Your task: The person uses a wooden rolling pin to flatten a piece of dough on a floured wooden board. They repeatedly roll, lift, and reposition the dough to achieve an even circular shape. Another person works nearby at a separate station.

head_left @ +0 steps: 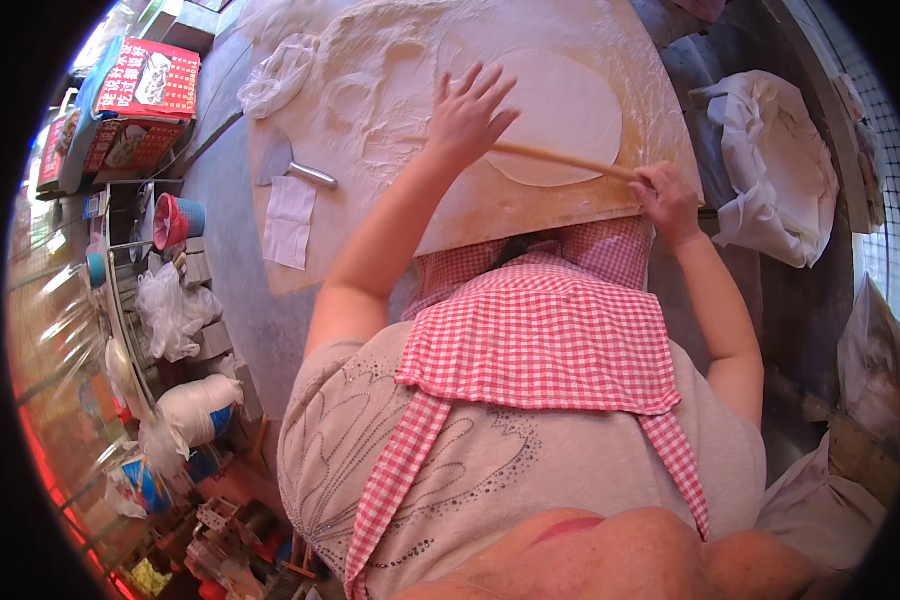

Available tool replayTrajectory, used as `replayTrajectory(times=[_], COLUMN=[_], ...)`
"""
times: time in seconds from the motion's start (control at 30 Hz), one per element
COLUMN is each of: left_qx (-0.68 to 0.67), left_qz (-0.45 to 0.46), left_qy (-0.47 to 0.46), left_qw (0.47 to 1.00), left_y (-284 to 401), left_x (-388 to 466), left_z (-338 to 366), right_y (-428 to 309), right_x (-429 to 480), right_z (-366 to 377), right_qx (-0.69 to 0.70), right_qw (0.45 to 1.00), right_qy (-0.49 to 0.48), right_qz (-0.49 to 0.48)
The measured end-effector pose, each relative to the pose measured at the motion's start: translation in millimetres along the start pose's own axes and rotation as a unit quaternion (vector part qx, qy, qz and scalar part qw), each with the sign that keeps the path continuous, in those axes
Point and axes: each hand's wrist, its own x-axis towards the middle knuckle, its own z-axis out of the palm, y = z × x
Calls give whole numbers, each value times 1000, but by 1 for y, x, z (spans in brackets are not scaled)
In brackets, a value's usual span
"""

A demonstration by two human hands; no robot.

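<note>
A thin wooden rolling pin (562, 158) lies slanting across a large flat round sheet of dough (570, 97) on a floured wooden board (525, 214). My left hand (471, 116) is palm down over the pin's left part, fingers spread, at the sheet's left side. The pin's right end is held in my right hand (667, 196), near the board's front right edge. Loose flour (390, 90) covers the board's left and far parts. A metal dough scraper (313, 175) rests to the left of my left arm, beside a folded pale cloth or paper (290, 221).
A clear plastic bag (279, 75) lies at the board's far left. To the right stands a container lined with white cloth (776, 165), with flour-like powder inside. A red printed box (146, 82), a small basket (187, 217) and a string spool (199, 409) are at left.
</note>
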Motion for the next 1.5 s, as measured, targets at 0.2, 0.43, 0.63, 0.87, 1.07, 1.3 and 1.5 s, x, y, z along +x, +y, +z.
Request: replayTrajectory(times=[0.2,0.43,0.63,0.87,1.07,1.3,1.5], left_qx=[12,30,-41,-20,-56,-27,-105], left_qz=[-22,-52,44,-1,28,-25,-115], left_qy=[-153,-88,-151,-141,-182,-116,42], left_qw=[988,994,987,990,981,993,987], left_y=[12,19,43,22,11,-9,-33], left_x=[-24,-14,-72,-45,-81,-49,-79], left_z=[17,18,9,10,6,15,19], right_y=[-10,61,69,34,-6,-47,-72], right_x=[-30,40,-25,-28,-73,-51,-60], right_z=[-4,-17,-25,-32,-28,6,7], right_qx=[5,-31,-1,21,23,-24,77], right_qw=[999,999,999,998,991,997,966], right_qy=[-19,25,40,29,-1,21,-54], right_qz=[25,-19,-30,51,129,74,242])
